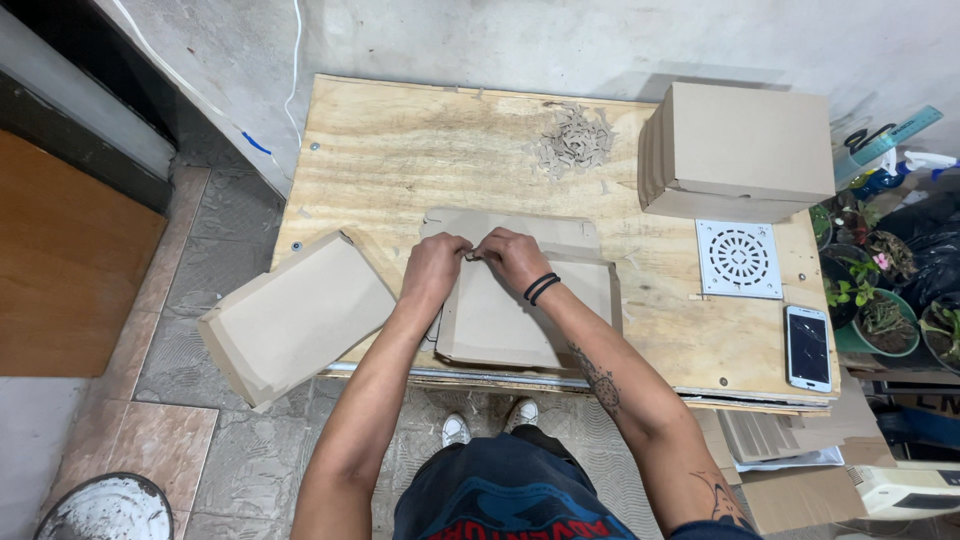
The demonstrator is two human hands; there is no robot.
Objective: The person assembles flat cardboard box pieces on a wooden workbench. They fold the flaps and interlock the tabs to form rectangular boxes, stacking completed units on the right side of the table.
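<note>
Pinching at one small spot, both hands meet over a flat cardboard blank (505, 320) lying near the front edge of the plywood table (400, 160).

Left hand (433, 268): fingers curled shut on the blank's upper edge, knuckles up. Right hand (512, 258): likewise closed on the same edge, fingertips touching those of the left; black bands at the wrist. What exactly sits between the fingertips is too small to tell, though it looks like a tab or a scrap of the cut-out.

Step in hand, by judgement: working a small tab or waste piece at the top edge of the blank, which lies on further flat sheets. The next move seems to call for a firm two-handed pinch and a short, controlled pull or fold, the sheet kept flat.

Also present: stack of flat blanks (295, 318) overhanging the left edge; closed cardboard boxes (745, 150) at far right; pile of cardboard offcuts (575, 142); white round-patterned grille (739, 259); phone (808, 347).
</note>
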